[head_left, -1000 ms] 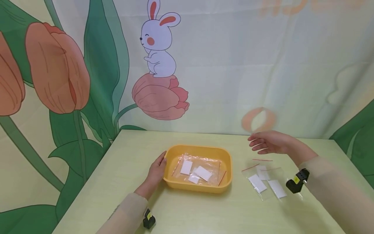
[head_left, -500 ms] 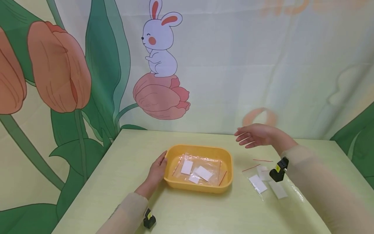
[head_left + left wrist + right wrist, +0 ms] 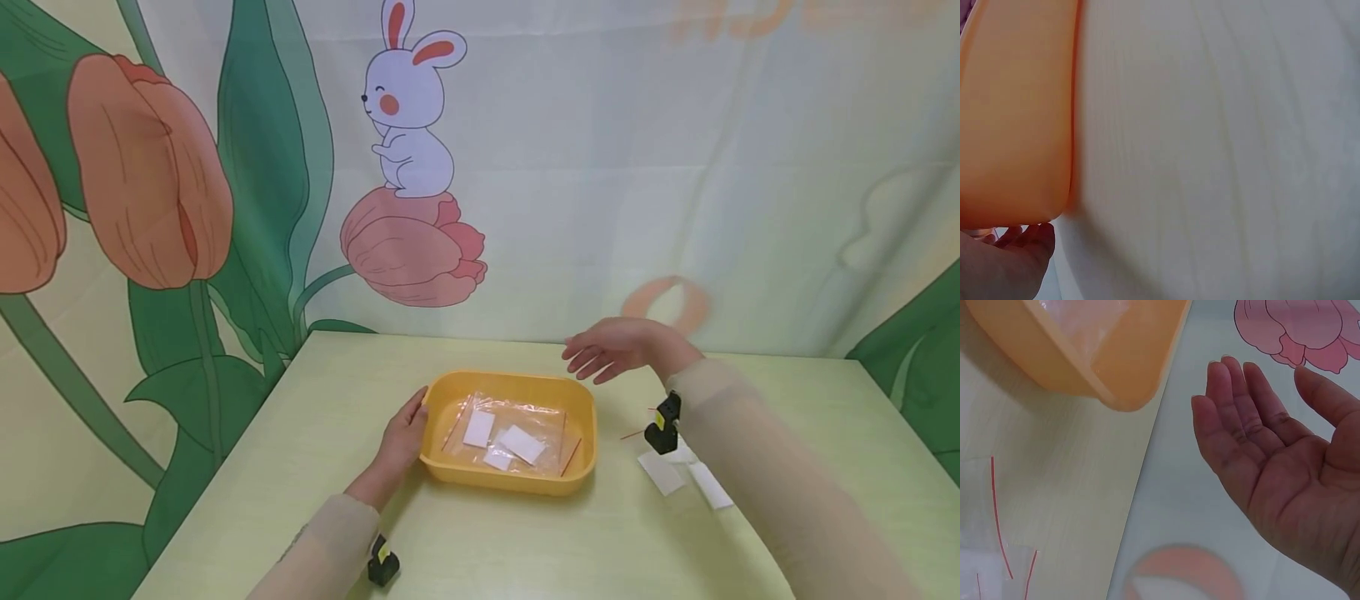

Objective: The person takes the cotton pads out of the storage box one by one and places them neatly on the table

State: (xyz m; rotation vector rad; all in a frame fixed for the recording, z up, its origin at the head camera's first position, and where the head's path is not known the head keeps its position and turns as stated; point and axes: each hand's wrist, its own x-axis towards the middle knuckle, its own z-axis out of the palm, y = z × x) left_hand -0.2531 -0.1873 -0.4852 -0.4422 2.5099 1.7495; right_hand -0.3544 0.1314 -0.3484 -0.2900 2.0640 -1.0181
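Observation:
A yellow plastic tray (image 3: 510, 480) stands on the table in the head view. Inside it lie several clear zip bags (image 3: 551, 425) with white rectangular pieces and red seal lines. My left hand (image 3: 402, 435) holds the tray's left end at the rim; in the left wrist view its fingertips touch the outer wall. Raised past the tray's far right corner is my right hand (image 3: 611, 346), palm turned inward, fingers relaxed and slightly bent, nothing in it. More bagged white pieces (image 3: 662, 472) lie right of the tray, partly hidden by my right forearm.
The pale table (image 3: 510, 542) ends at the back against a printed curtain (image 3: 555, 208) with tulips and a rabbit. Black wrist cameras (image 3: 384, 562) sit on both sleeves.
My right hand has moved left, from above the loose bags toward the tray's far right corner. Its forearm now covers more of those bags. My left hand and the tray stay put.

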